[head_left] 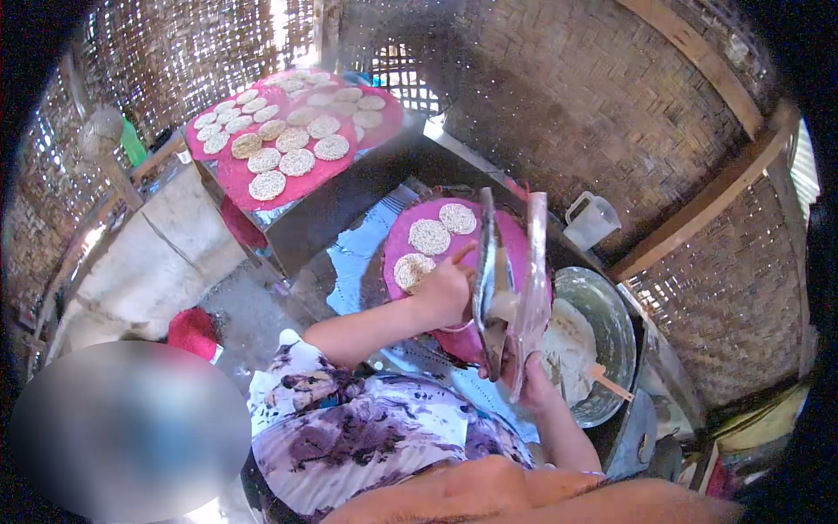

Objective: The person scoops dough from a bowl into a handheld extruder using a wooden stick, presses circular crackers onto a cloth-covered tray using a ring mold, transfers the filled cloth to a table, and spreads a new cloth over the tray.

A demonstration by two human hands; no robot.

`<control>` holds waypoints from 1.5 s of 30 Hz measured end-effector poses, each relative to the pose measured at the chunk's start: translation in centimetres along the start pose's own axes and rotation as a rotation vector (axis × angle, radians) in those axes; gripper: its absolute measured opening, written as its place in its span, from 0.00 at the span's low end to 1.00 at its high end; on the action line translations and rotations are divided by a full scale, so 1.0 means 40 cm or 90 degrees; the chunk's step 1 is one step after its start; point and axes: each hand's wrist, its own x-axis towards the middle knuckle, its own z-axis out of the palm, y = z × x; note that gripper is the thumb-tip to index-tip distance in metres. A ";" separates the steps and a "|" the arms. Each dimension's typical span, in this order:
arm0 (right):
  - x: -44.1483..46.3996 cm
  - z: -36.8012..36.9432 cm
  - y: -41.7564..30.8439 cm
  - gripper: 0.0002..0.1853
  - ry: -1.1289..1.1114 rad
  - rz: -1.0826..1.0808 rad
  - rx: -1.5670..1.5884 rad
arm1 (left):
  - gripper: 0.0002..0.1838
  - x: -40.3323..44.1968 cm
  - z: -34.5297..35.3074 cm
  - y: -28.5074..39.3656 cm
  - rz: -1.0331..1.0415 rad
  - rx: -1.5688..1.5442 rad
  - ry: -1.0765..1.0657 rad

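My right hand (534, 386) grips the lower end of a two-leaf flat press (534, 271), with shiny leaves parted and seen nearly edge-on. Something pale lies between the leaves low down; I cannot make out what. My left hand (443, 295) is just left of the press, index finger extended toward its near leaf and no object visible in it. Whether that fingertip touches the leaf is unclear. Beneath both hands is a round pink sheet (401, 236) bearing three pale, speckled flat rounds (429, 237); the left hand partly covers the lowest.
To the right stands a large metal basin (615, 306) of whitish mixture, with an orange-handled tool (609, 382) in it. A clear plastic jug (592, 220) is behind. Pink sheets (305, 185) with many similar rounds cover a raised surface at back left. Woven walls enclose the space.
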 end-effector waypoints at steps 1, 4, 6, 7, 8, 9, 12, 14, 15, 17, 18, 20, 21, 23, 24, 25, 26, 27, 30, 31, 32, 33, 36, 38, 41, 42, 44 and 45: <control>-0.004 0.004 -0.009 0.47 0.013 0.000 -0.007 | 0.20 0.013 -0.020 0.011 -0.042 -0.014 -0.104; -0.018 -0.012 -0.032 0.49 0.004 0.022 -0.007 | 0.35 0.043 -0.048 -0.015 -0.033 -0.401 -0.155; -0.022 -0.018 -0.040 0.50 -0.010 0.060 0.031 | 0.45 0.100 -0.139 -0.038 -0.001 -0.932 -0.089; -0.026 -0.021 -0.044 0.51 -0.012 0.089 0.063 | 0.49 0.138 -0.170 -0.052 0.027 -1.148 -0.101; -0.031 -0.021 -0.045 0.51 -0.013 0.119 0.095 | 0.48 0.154 -0.195 -0.044 -0.083 -1.345 -0.058; -0.031 -0.023 -0.041 0.45 -0.004 0.144 0.139 | 0.46 0.164 -0.186 -0.043 -0.069 -1.458 -0.041; -0.017 -0.034 -0.109 0.45 -0.093 0.178 0.124 | 0.41 0.179 -0.120 -0.078 0.068 -1.450 -0.021; 0.003 -0.038 -0.141 0.45 -0.060 0.220 0.106 | 0.34 0.164 -0.076 -0.104 -0.079 -1.448 0.082; 0.007 -0.067 -0.137 0.46 -0.065 0.244 0.103 | 0.32 0.158 -0.036 -0.130 -0.124 -1.468 0.105; 0.018 -0.067 -0.152 0.47 0.000 0.283 0.041 | 0.30 0.148 0.012 -0.153 -0.235 -1.501 0.148; 0.019 -0.083 -0.146 0.47 0.007 0.306 0.035 | 0.31 0.140 0.028 -0.163 -0.267 -1.522 0.149; 0.036 -0.114 -0.119 0.45 0.019 0.350 0.022 | 0.33 0.117 0.053 -0.192 -0.333 -1.564 0.152; 0.039 -0.115 -0.120 0.44 0.025 0.352 -0.008 | 0.34 0.120 0.029 -0.169 -0.490 -1.487 0.229; 0.048 -0.119 -0.121 0.42 0.036 0.358 -0.067 | 0.34 0.101 0.074 -0.201 -0.361 -1.543 0.208; 0.052 -0.108 -0.128 0.41 0.056 0.358 -0.078 | 0.34 0.094 0.075 -0.204 -0.294 -1.567 0.197; 0.056 -0.087 -0.141 0.40 0.075 0.357 -0.089 | 0.33 0.088 0.073 -0.203 -0.327 -1.562 0.230; 0.059 -0.072 -0.149 0.39 0.094 0.356 -0.100 | 0.33 0.078 0.074 -0.206 -0.341 -1.547 0.241; 0.065 -0.064 -0.152 0.38 0.088 0.362 -0.111 | 0.33 0.069 0.068 -0.209 -0.354 -1.532 0.252; 0.077 -0.058 -0.152 0.36 0.068 0.365 -0.137 | 0.29 0.066 0.026 -0.184 -0.382 -1.501 0.288; 0.082 -0.053 -0.147 0.36 0.062 0.358 -0.142 | 0.28 0.068 0.009 -0.174 -0.390 -1.494 0.299; 0.086 -0.048 -0.143 0.35 0.058 0.350 -0.146 | 0.28 0.064 0.010 -0.182 -0.414 -1.476 0.318; 0.092 -0.039 -0.140 0.35 0.071 0.351 -0.158 | 0.28 0.060 0.009 -0.196 -0.437 -1.458 0.336; 0.114 -0.033 -0.136 0.34 0.094 0.342 -0.182 | 0.29 0.062 -0.001 -0.222 -0.443 -1.435 0.349; 0.131 -0.048 -0.119 0.33 0.089 0.325 -0.179 | 0.29 0.068 -0.011 -0.236 -0.447 -1.412 0.350; 0.147 -0.046 -0.121 0.31 0.134 0.301 -0.250 | 0.29 0.080 -0.014 -0.254 -0.419 -1.449 0.329; 0.150 -0.054 -0.115 0.31 0.145 0.264 -0.290 | 0.29 0.084 -0.009 -0.257 -0.397 -1.475 0.326; 0.150 -0.077 -0.103 0.30 0.167 0.192 -0.371 | 0.30 0.091 0.003 -0.263 -0.353 -1.526 0.321; 0.146 -0.079 -0.109 0.30 0.169 0.196 -0.393 | 0.30 0.095 0.006 -0.264 -0.361 -1.518 0.308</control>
